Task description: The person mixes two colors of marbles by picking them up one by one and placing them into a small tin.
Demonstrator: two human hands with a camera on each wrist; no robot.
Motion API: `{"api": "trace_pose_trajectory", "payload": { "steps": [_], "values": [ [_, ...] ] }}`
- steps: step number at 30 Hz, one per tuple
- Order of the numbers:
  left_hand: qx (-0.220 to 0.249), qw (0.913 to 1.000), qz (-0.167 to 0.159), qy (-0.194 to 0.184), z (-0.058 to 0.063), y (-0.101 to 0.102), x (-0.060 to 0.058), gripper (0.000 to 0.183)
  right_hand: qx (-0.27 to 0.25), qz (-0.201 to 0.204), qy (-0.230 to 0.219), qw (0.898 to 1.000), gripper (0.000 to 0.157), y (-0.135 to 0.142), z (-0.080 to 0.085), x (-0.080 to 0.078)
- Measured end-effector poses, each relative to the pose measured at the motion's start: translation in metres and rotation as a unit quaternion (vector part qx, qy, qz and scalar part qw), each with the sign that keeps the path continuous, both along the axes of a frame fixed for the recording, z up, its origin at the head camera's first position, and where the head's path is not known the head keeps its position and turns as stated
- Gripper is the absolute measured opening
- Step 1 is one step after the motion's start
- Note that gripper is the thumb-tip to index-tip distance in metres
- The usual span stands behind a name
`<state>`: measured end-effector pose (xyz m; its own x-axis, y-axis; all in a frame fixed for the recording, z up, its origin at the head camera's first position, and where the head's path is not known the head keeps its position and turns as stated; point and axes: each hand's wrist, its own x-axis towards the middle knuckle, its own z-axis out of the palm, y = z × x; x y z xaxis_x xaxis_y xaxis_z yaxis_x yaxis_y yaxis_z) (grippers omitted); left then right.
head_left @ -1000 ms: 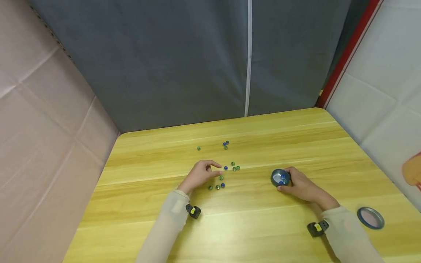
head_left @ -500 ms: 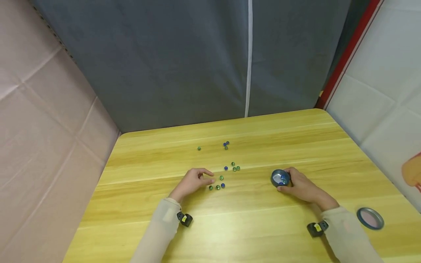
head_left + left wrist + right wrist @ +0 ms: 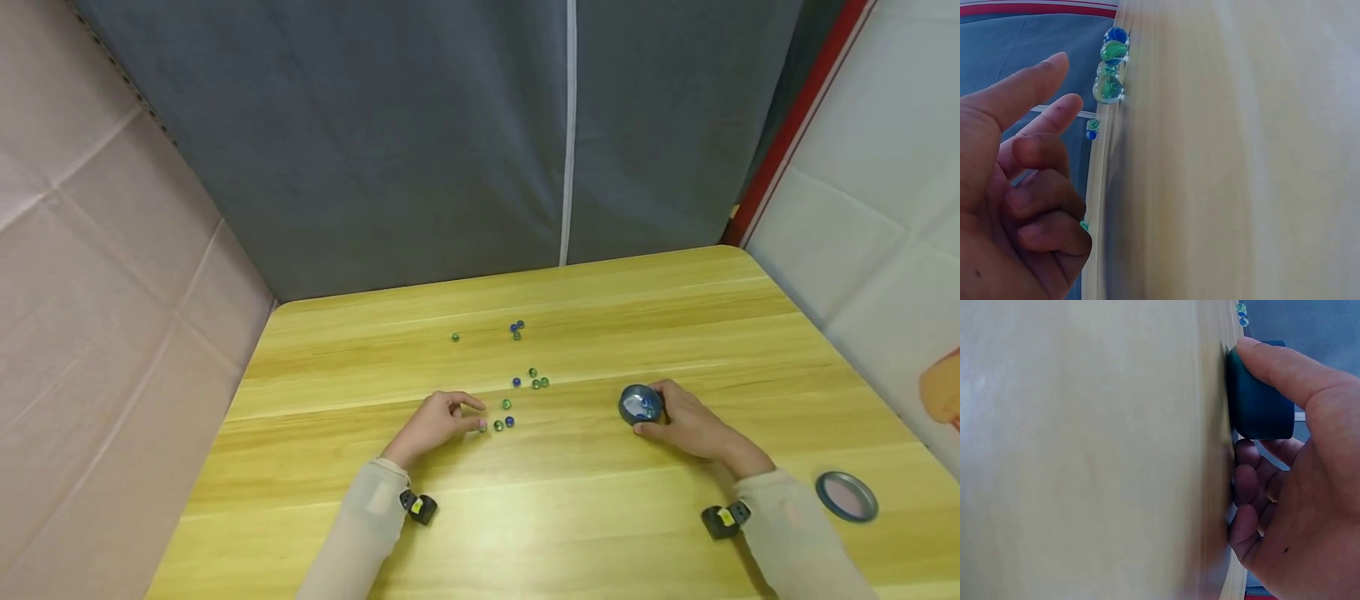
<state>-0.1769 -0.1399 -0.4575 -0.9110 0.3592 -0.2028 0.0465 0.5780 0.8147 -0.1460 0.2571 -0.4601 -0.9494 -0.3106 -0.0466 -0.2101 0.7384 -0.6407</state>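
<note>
My left hand (image 3: 437,425) is low over the table with thumb and index finger apart, the thumb tip overlapping a green marble (image 3: 483,428) in the head view. The left wrist view shows nothing between thumb and index, and the other fingers curled. Just right of that hand lie another green marble (image 3: 498,426), a dark blue marble (image 3: 510,422) and a green one (image 3: 507,404) behind them. My right hand (image 3: 693,425) grips a small round dark-blue tin (image 3: 628,416) by its side, thumb in front. Blue marbles (image 3: 643,407) lie inside the open tin.
A round lid (image 3: 847,497) lies at the right near my right sleeve. Several more marbles (image 3: 536,384) are scattered mid-table, with a small group (image 3: 516,329) and a single green marble (image 3: 455,337) farther back. A grey curtain (image 3: 375,150) hangs behind the table (image 3: 337,375).
My left hand has drawn back leftward and toward me, away from the middle blue marble, and lowered to the nearest green marble on the left. The right hand and tin have stayed put.
</note>
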Motion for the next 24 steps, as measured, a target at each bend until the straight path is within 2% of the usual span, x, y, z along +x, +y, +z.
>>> {"api": "trace_pose_trajectory", "payload": {
  "steps": [9, 24],
  "values": [
    [0.012, 0.9998, -0.003, -0.014, -0.0064, -0.0017, -0.0009, 0.024, 0.001, 0.001, 0.000, 1.000, 0.066, 0.0007, -0.0003, -0.0016],
    [0.008, 0.9998, -0.004, -0.019, -0.0084, -0.0010, 0.0009, 0.022, 0.009, 0.003, 0.006, 1.000, 0.064, 0.0013, -0.0024, -0.0027]
  ]
}}
